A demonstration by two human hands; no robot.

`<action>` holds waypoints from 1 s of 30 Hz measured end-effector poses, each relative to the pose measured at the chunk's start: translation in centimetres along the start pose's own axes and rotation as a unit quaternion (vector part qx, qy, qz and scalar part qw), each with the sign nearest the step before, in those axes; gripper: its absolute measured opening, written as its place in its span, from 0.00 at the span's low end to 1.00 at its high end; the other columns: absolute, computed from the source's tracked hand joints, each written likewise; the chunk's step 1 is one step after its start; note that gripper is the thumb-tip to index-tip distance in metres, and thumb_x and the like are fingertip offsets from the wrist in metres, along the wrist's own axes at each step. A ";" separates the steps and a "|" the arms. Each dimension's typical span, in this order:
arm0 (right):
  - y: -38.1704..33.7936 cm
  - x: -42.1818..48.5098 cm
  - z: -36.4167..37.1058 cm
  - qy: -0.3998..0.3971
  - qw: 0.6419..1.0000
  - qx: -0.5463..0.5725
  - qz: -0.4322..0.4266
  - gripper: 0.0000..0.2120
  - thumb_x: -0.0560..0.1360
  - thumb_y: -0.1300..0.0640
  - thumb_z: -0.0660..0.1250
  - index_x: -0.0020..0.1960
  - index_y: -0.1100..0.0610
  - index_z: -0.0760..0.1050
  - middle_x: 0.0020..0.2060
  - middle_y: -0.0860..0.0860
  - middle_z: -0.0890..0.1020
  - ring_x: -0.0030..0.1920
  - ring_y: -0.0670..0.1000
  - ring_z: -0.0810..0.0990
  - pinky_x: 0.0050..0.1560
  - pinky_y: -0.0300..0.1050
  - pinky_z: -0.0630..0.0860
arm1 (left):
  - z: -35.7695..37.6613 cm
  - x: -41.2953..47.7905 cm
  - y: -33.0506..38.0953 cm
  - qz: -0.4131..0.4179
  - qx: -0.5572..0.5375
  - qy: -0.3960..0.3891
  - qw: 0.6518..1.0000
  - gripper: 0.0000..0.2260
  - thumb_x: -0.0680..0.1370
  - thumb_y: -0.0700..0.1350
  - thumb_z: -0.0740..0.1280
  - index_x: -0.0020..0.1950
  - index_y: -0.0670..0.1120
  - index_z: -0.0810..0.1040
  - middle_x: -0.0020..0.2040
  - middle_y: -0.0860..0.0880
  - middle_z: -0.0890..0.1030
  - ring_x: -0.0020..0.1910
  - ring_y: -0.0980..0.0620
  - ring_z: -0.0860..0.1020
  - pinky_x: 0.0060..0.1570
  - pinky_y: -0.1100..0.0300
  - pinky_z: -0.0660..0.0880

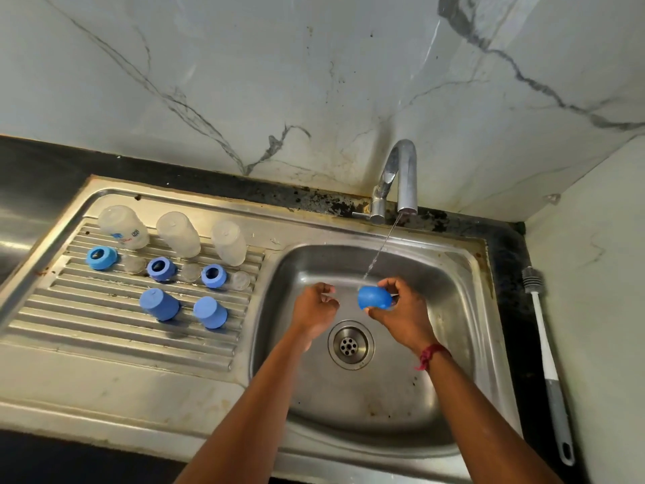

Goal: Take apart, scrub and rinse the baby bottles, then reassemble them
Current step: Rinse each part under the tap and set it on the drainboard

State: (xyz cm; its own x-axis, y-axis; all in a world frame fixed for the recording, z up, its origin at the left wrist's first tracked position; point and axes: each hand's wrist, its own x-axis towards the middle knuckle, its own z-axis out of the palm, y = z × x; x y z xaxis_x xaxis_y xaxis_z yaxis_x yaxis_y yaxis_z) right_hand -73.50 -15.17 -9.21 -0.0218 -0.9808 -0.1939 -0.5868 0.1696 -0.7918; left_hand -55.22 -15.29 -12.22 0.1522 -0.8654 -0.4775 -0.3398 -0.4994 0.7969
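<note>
Two hands over the sink basin [450, 344]: my right hand [401, 309] grips a blue bottle cap [374, 297] under the tap stream [378, 251]. My left hand [314, 307] is loosely curled, holding nothing.

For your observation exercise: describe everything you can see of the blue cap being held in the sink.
The blue cap is a smooth, rounded dome, apparently plastic, with no markings visible. It lies tilted on its side over the sink basin, gripped in the right hand's fingers. The tap's thin stream falls at its upper edge. The left hand is apart from it.
</note>
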 end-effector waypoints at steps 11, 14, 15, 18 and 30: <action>-2.2 -2.7 -2.9 -0.062 0.995 0.036 -0.065 0.22 0.69 0.58 0.79 0.62 0.49 0.80 0.52 0.46 0.82 0.40 0.44 0.79 0.46 0.37 0.77 | -0.3 -4.7 -1.2 0.071 -0.103 -0.002 0.992 0.17 0.71 0.31 0.72 0.52 0.51 0.79 0.43 0.53 0.82 0.40 0.56 0.80 0.49 0.64 0.76; -1.7 -3.7 -2.2 -0.053 0.993 -0.079 -0.068 0.24 0.67 0.55 0.80 0.61 0.48 0.80 0.52 0.44 0.79 0.42 0.44 0.76 0.50 0.39 0.76 | -0.8 -5.7 -1.1 0.083 -0.125 -0.015 0.989 0.21 0.70 0.27 0.70 0.52 0.52 0.79 0.45 0.49 0.81 0.36 0.58 0.78 0.46 0.61 0.77; -1.6 -4.1 -2.0 -0.054 0.994 -0.071 -0.064 0.24 0.67 0.55 0.80 0.61 0.47 0.80 0.52 0.45 0.80 0.43 0.45 0.78 0.51 0.40 0.77 | -0.9 -6.0 -1.2 0.080 -0.135 -0.027 0.987 0.21 0.69 0.27 0.72 0.53 0.51 0.79 0.46 0.48 0.81 0.35 0.58 0.77 0.46 0.59 0.78; -2.1 -5.0 -1.2 -0.048 0.998 -0.009 -0.041 0.25 0.66 0.55 0.80 0.62 0.48 0.79 0.52 0.45 0.81 0.45 0.45 0.81 0.50 0.38 0.78 | -1.4 -7.2 -1.3 0.091 -0.104 -0.039 0.990 0.27 0.65 0.34 0.79 0.61 0.47 0.78 0.53 0.50 0.81 0.46 0.53 0.81 0.49 0.58 0.80; -4.8 -7.5 0.2 -0.070 0.996 0.025 -0.045 0.18 0.65 0.50 0.81 0.49 0.50 0.76 0.42 0.43 0.81 0.41 0.41 0.79 0.40 0.30 0.74 | -1.3 -11.3 -0.1 0.172 0.039 0.047 0.983 0.29 0.64 0.48 0.82 0.63 0.49 0.78 0.56 0.54 0.80 0.54 0.56 0.78 0.57 0.60 0.75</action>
State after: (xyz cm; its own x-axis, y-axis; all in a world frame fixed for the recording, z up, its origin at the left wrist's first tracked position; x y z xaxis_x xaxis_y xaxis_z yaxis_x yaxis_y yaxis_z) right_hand -70.35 -8.58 -4.08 0.1450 -0.9698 -0.1963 -0.5395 0.0889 -0.8373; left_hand -55.70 -5.54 -6.40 0.1003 -0.9843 -0.1451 -0.4556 -0.1750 0.8728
